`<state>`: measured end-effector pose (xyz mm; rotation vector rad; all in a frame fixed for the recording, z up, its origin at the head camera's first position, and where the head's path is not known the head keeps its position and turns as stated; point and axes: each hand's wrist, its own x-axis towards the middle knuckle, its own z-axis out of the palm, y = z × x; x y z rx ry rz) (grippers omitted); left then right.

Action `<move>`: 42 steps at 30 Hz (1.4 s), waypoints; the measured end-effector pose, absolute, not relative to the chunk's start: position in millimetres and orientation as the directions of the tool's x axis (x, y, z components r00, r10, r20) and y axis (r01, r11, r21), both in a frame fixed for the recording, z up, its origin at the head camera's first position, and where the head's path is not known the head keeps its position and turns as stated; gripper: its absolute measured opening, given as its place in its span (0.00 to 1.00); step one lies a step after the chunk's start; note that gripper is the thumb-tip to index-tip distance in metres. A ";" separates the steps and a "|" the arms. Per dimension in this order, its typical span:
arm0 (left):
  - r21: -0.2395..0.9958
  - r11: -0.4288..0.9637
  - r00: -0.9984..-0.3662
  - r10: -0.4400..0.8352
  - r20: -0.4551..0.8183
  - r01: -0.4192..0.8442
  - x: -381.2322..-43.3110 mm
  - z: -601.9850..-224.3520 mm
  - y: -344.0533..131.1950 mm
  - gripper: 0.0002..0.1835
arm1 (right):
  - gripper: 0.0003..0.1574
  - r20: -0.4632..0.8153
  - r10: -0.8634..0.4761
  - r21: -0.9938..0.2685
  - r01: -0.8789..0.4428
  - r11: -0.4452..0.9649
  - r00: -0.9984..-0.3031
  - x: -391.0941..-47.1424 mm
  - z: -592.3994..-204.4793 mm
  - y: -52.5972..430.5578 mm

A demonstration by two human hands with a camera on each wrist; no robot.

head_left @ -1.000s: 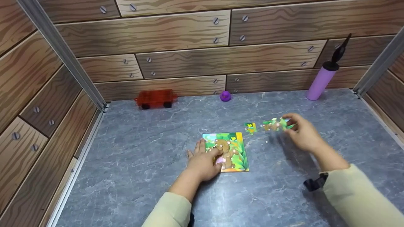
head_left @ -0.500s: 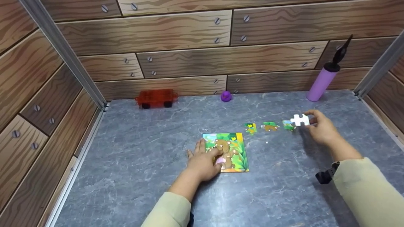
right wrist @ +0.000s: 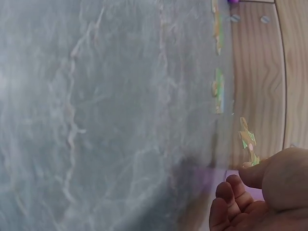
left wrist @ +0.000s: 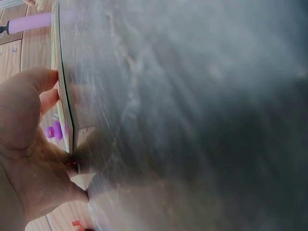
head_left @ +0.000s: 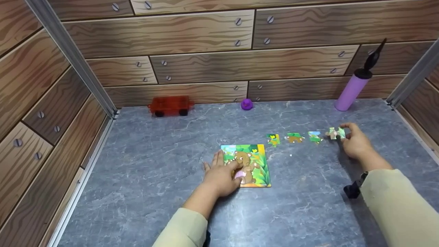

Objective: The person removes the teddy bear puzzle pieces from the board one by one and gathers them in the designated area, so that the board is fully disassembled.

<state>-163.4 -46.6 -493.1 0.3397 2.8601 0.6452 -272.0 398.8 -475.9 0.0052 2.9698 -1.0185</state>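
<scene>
A square bear jigsaw puzzle [head_left: 259, 168] lies on the grey marbled tabletop. My left hand [head_left: 221, 176] rests on its left part with fingers spread, covering some of the picture; the left wrist view shows the puzzle board [left wrist: 64, 106] edge-on beside the fingers. At the right, my right hand [head_left: 358, 144] pinches a puzzle piece [head_left: 335, 133] by its right side, picture side showing. In the right wrist view this puzzle piece [right wrist: 249, 143] stands out from the thumb, above the table. To its left lie three loose pieces in a row: one yellow-green [head_left: 273, 139], one brown-green [head_left: 294, 138], one blue-green [head_left: 314, 137].
Along the back wall stand a red see-through toy wagon [head_left: 170, 105], a small purple duck [head_left: 246, 104] and a purple hand pump [head_left: 353, 89] with a black nozzle. Wood-patterned panels [head_left: 202, 34] enclose the table at the back and sides.
My right hand has moved right with the piece, away from the row of loose pieces. The piece showed its white back half a second ago and now shows its picture. The left hand stays put.
</scene>
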 end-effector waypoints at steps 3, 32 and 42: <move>0.433 0.882 -0.953 0.268 -0.139 0.185 -164.3 -493.4 -45.3 0.23 | 0.31 -0.026 0.002 -0.607 0.017 0.794 -1.000 -271.0 -479.5 403.0; 0.448 0.875 -0.954 0.269 -0.134 0.183 -165.1 -490.6 -42.3 0.22 | 0.41 -0.078 0.073 -0.515 0.103 0.851 -0.994 -278.0 -483.2 401.0; 0.443 0.879 -0.954 0.263 -0.145 0.176 -163.7 -493.2 -47.1 0.24 | 0.41 -0.038 0.061 -0.512 0.071 0.856 -0.997 -269.1 -486.4 376.4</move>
